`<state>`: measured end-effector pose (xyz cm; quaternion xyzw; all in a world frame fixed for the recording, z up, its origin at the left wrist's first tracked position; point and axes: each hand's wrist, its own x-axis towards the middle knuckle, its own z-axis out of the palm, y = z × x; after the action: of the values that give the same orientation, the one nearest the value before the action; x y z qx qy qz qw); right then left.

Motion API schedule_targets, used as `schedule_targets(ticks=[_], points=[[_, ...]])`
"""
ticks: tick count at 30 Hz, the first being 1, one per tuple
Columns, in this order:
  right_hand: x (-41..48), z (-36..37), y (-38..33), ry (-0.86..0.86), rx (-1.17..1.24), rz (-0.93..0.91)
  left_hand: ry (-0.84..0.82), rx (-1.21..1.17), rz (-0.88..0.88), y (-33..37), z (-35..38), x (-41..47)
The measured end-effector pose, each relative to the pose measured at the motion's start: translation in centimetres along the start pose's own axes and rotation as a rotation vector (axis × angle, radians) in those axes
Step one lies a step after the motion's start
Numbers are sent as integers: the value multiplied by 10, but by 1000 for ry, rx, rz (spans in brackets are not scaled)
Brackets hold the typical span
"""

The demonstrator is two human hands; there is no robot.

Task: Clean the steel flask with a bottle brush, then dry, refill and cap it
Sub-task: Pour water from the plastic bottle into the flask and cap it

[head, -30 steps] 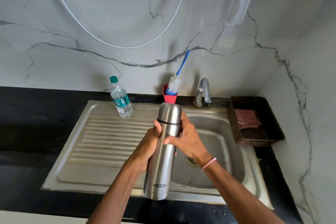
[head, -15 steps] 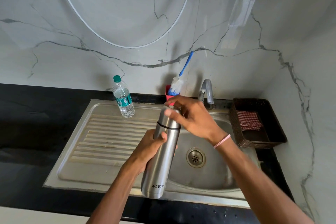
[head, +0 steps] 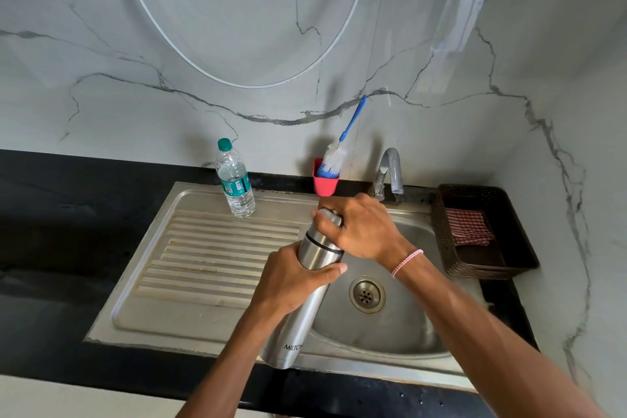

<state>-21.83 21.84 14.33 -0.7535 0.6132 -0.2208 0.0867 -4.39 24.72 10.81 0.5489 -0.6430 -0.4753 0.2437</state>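
Note:
The steel flask is held tilted above the sink's front edge, its top leaning away from me. My left hand grips the flask's upper body just below the black ring. My right hand is clamped over the flask's cap, fingers curled round it, so most of the cap is hidden. A bottle brush with a blue handle and white bristles stands in a red cup at the back of the sink.
A plastic water bottle with a green cap stands on the ribbed drainboard. The tap arches over the basin. At right, a dark woven basket holds a red checked cloth.
My right hand left the flask's side, rose and closed over the cap. The flask tilted a little more; my left hand kept its grip.

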Motion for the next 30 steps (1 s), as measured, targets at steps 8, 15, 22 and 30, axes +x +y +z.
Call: schedule_targets(ticks=[8, 15, 22, 30], points=[[-3, 4, -9, -42, 35, 55, -19, -44, 32, -13, -7, 2], [-26, 37, -3, -129, 936, 186, 14, -197, 47, -32, -26, -3], [-42, 76, -20, -411, 564, 96, 163, -250, 49, -51, -39, 2], [-14, 116, -42, -75, 239, 198, 216, -104, 65, -76, -51, 35]])
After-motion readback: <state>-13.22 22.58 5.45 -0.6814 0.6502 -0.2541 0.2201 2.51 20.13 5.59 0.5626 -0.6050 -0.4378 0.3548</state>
